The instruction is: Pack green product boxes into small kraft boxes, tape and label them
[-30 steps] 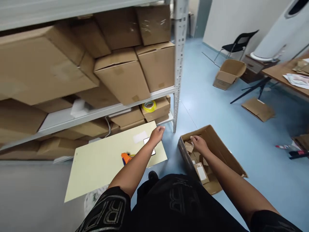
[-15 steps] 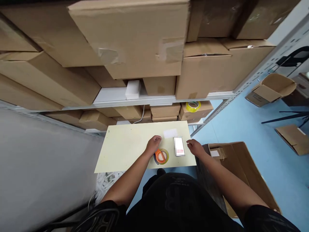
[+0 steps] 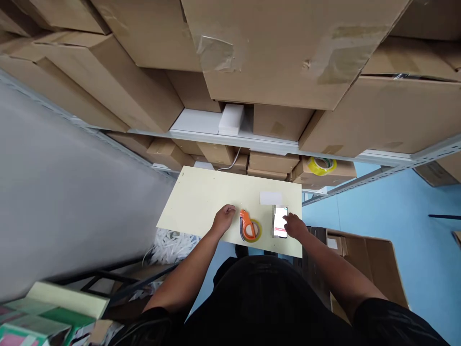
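Observation:
A smartphone (image 3: 280,223) with a bright, partly blurred screen lies flat on the pale yellow board (image 3: 201,192). At its right side is my right hand (image 3: 297,227), index finger stretched out onto the screen, the other fingers curled. My left hand (image 3: 224,219) rests on the board with its fingers curled together and nothing visible in them. Just right of the left hand lies an orange tape dispenser (image 3: 247,224) with a roll of tape (image 3: 258,230) in it. Behind the phone sits a white slip of paper (image 3: 271,198).
Cardboard boxes (image 3: 281,57) fill the shelf above the board, one jutting forward. A yellow tape roll (image 3: 323,166) sits on a lower-shelf box. Shredded paper (image 3: 176,246) lies below left; an open carton (image 3: 370,259) stands at the right.
My right index finger has come onto the phone screen. My left hand is now apart from the tape dispenser, on its left. The camera view has turned and shifted left.

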The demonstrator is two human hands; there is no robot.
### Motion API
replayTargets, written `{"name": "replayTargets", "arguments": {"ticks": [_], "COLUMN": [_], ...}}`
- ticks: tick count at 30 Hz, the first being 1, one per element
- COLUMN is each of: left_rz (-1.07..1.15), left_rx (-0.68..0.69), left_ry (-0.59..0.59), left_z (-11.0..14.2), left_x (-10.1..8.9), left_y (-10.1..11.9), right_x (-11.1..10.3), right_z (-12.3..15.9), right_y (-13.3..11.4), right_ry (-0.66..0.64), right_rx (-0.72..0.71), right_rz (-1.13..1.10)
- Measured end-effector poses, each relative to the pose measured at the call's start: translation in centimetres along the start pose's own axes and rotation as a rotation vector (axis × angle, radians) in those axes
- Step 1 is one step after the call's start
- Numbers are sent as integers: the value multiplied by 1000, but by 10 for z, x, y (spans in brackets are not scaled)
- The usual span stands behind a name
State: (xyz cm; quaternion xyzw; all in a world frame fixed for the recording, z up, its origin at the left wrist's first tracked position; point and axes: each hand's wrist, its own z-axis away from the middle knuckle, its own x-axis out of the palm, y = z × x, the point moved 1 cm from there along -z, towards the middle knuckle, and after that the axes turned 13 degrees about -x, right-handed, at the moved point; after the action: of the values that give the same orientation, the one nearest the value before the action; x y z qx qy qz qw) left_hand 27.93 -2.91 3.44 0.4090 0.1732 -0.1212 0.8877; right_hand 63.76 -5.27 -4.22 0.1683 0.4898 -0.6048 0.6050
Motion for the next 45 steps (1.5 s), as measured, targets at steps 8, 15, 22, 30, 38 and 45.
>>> {"name": "replayTargets", "arguments": {"ticks": [8,15,22,30,38,45], "left_rz": [116,184,283,446,571,607], "left_rx": [-51,-51,-75,-67,-155,-234], "left_ry": [126,274,474,685,809,889], "left_z": [45,84,139,208,280,337], "left_x": [35,50,11,-61,-151,-235], "left_y": [9,-4,-44,-129,-253,-348], "right_x": [-23,-46,-65,-53,21,92], "right_z": [9,-2,-18,-27,-21,-12], "right_y": [24,32,-47,-190,-352,-485], "right_ry": [50,153,147,103,29,-38], "right_rx": [-132,-261,-450,-718,-893,-979], "right_rz": [-31,-142,-185,-212,-163,-202]}}
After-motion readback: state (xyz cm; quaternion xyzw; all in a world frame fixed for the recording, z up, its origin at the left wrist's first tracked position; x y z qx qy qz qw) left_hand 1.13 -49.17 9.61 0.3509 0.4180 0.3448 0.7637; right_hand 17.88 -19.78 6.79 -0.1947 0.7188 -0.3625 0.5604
